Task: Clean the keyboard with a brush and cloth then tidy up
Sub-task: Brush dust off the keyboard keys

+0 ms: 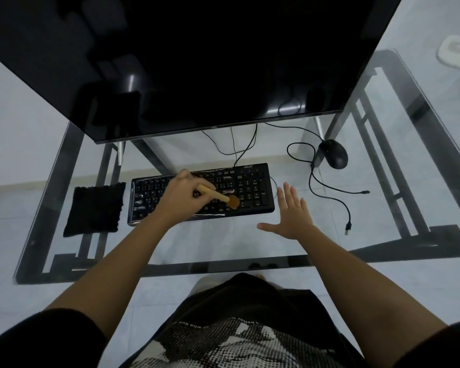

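A black keyboard (252, 187) lies on the glass desk (223, 243), under the monitor. My left hand (181, 195) is over its middle, gripping a small wooden-handled brush (223, 198) whose tan bristles touch the keys toward the right. My right hand (294, 212) is flat with fingers spread, just right of the keyboard's front corner, holding nothing. A black cloth (96, 209) lies flat to the left of the keyboard.
A large dark monitor (197, 62) overhangs the back of the desk. A black mouse (333, 153) sits at the back right, with its cable and a loose USB cable (347, 227) trailing across the glass. The desk's front edge runs close to my body.
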